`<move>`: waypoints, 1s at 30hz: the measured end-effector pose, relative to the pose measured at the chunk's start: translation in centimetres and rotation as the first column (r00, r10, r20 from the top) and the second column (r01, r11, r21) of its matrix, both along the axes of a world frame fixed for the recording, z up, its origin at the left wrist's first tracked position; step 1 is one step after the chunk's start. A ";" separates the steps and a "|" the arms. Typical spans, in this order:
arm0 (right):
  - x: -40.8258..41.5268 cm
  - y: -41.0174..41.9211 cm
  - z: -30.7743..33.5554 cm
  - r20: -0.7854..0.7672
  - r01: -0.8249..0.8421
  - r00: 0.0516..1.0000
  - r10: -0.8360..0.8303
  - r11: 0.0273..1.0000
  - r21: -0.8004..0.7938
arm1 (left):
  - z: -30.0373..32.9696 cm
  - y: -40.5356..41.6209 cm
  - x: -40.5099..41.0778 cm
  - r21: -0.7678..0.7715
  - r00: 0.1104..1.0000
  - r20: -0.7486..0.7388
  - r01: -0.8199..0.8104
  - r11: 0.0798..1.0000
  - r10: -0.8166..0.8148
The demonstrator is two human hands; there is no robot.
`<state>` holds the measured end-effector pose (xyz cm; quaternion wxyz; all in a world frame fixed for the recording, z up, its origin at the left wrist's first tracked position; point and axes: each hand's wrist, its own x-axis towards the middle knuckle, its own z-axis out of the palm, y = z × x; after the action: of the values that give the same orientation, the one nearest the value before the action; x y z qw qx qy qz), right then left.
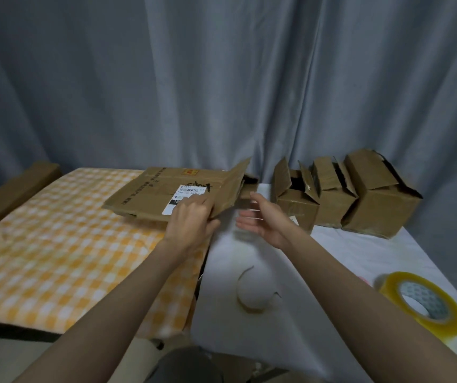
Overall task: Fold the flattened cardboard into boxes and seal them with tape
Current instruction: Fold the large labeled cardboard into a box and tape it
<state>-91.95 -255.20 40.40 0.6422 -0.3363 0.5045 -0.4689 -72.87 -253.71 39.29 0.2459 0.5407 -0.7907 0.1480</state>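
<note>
Left hand [191,219] gripping the near edge of flattened cardboard [163,193] lifted over the checked cloth [56,244], right hand [263,219] just beside its raised flap, fingers straight and empty, three boxes [346,200] at the back right, tape [426,302] near right.
</note>
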 end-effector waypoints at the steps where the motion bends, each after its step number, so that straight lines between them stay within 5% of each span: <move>1: 0.5 -0.1 0.2 0.014 -0.032 0.999 0.032 0.999 0.011 | 0.1 1.1 0.1 -0.039 0.999 -0.046 0.018 0.999 -0.020; 7: 3.6 0.8 0.7 -0.010 -0.039 0.999 0.039 0.999 -0.003 | -0.6 6.0 0.0 -0.031 0.958 -0.267 0.102 0.994 -0.107; 17: 1.9 0.4 0.8 -0.083 -0.134 0.989 0.123 0.982 -0.134 | 5.0 3.9 -1.2 0.399 0.913 -0.407 0.159 0.903 0.019; 24: 2.8 0.8 1.3 -0.264 -0.206 0.952 0.156 0.963 -0.173 | 6.0 0.8 -2.9 0.544 0.984 -0.091 -0.078 0.836 0.151; 30: 4.4 4.8 0.3 -0.291 -0.175 0.944 0.156 0.984 -0.038 | 5.1 3.5 -0.9 0.600 0.962 -0.205 -0.021 0.800 0.179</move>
<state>-87.51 -250.41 40.73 0.5885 -0.4620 0.5471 -0.3754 -73.77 -250.19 44.38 0.1549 0.6457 -0.7298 -0.1628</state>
